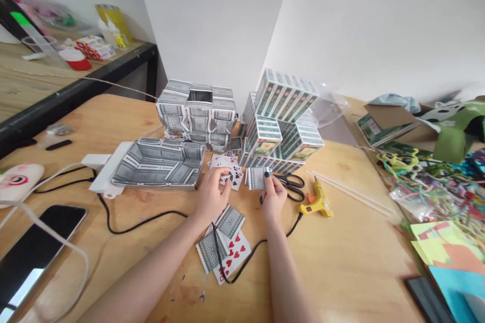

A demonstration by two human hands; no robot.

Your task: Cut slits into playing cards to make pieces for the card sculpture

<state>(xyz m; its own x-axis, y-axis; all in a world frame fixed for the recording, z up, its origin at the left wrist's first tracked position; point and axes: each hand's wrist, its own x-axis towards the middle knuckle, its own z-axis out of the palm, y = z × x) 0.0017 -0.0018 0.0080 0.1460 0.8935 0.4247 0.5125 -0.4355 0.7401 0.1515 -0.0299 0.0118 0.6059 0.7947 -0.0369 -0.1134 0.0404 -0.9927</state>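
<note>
My right hand (273, 196) pinches a small grey-patterned card piece (257, 178) by its right edge. To its left, my left hand (214, 193) is beside a loose pile of face-up playing cards (235, 175), its thumb and fingers curved with a gap between them and nothing visible there. Nearer my forearms lie more patterned cards (212, 251) and a card with red hearts (238, 252), crossed by a black cable. Behind my left hand sit an open tray lined with cards (151, 164) and a box covered in cards (202, 118).
Green-and-white card boxes (290, 96) are stacked behind my right hand. Black scissors (293, 186), a yellow glue gun (318, 202) and clear sticks (352, 193) lie to the right. A phone (40, 257) is at the left edge; colourful craft scraps (435, 186) spread at the far right.
</note>
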